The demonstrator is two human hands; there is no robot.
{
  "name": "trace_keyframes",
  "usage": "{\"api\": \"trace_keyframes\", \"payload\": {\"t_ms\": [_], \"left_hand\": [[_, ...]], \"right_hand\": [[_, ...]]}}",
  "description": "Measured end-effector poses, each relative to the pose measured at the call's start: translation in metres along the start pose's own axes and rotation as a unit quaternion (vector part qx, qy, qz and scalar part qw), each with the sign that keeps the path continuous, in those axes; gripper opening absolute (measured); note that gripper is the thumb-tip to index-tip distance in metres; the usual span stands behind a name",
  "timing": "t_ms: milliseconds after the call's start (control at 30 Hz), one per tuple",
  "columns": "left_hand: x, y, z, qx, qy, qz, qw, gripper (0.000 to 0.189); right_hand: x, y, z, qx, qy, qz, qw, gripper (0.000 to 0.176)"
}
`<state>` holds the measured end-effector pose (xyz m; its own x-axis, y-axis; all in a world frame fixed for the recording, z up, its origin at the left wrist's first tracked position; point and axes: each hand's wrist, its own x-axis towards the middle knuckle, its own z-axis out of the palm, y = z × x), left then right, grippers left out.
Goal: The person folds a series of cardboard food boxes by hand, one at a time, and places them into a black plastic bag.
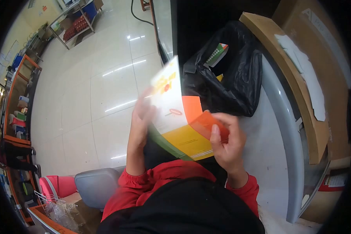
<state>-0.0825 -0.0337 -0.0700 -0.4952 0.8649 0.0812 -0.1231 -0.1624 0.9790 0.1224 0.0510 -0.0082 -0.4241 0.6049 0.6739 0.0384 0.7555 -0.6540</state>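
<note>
I hold a partly folded cardboard carton [172, 113] above my lap, with white, yellow, orange and green printed panels. My right hand [228, 142] pinches its orange end flap between thumb and fingers, the thumb on top. At the carton's left edge my left hand [143, 113] is curled round the white panel, blurred by motion. The upper corner of the white panel is smeared too. Below the yellow panel, a green side panel [169, 145] runs along the lower left.
Past the carton, a black plastic bag [243, 66] holds a green and white carton [217, 54]. Brown cardboard boxes [319, 78] stand at the right beside a grey curved frame [286, 124]. A grey chair [96, 187] and a pink bag [60, 186] are at the lower left.
</note>
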Motion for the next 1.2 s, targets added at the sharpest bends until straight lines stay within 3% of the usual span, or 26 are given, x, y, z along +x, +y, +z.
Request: {"api": "trace_keyframes", "payload": {"t_ms": [33,133,233,333,433,567,700,833,900,1000,1100,1133,1167,1200], "left_hand": [[0.000,-0.003,-0.004,0.005,-0.063,-0.067,0.996,0.072],[-0.010,-0.009,0.028,-0.193,0.009,-0.105,0.976,0.047],[-0.013,-0.024,0.033,-0.190,-0.026,-0.135,0.972,0.044],[-0.014,-0.027,0.039,-0.196,-0.027,-0.163,0.967,0.045],[-0.015,-0.018,0.038,-0.175,-0.012,-0.112,0.978,0.046],[-0.017,-0.004,0.037,-0.164,0.016,0.014,0.986,0.048],[-0.019,0.008,0.031,-0.128,0.015,0.055,0.990,0.051],[-0.021,0.010,0.028,-0.079,0.013,0.108,0.991,0.051],[-0.022,0.009,0.026,-0.082,-0.006,0.083,0.993,0.051],[-0.021,0.014,0.026,-0.116,-0.039,0.020,0.992,0.054],[-0.014,0.017,0.024,-0.192,-0.100,-0.065,0.974,0.075],[-0.011,0.016,0.023,-0.242,-0.133,-0.088,0.957,0.079],[-0.010,0.015,0.021,-0.291,-0.164,-0.111,0.936,0.084],[-0.011,0.011,0.024,-0.314,-0.152,-0.117,0.930,0.090]], "right_hand": [[0.000,0.002,-0.002,-0.007,0.015,0.002,1.000,0.018],[0.003,0.009,-0.012,-0.061,0.059,-0.026,0.996,0.016],[0.004,0.006,-0.024,-0.157,0.011,-0.074,0.985,0.020],[0.009,0.005,-0.026,-0.190,-0.012,-0.253,0.949,0.026],[0.004,0.011,-0.032,-0.181,-0.074,-0.264,0.945,0.029],[0.007,0.015,-0.032,-0.060,-0.093,-0.110,0.988,0.028],[0.001,0.016,-0.014,0.102,-0.035,-0.043,0.993,0.017],[-0.004,0.016,-0.019,0.122,-0.106,0.031,0.986,0.014],[-0.002,0.013,-0.027,0.162,-0.189,0.099,0.963,0.014],[-0.003,0.023,-0.033,0.344,-0.225,0.193,0.891,0.023],[0.002,0.033,-0.033,0.491,-0.198,0.308,0.790,0.033],[0.001,0.037,-0.028,0.509,-0.147,0.352,0.772,0.041],[0.003,0.037,-0.024,0.507,-0.080,0.365,0.777,0.038],[0.007,0.040,-0.020,0.418,-0.049,0.318,0.849,0.038]]}}
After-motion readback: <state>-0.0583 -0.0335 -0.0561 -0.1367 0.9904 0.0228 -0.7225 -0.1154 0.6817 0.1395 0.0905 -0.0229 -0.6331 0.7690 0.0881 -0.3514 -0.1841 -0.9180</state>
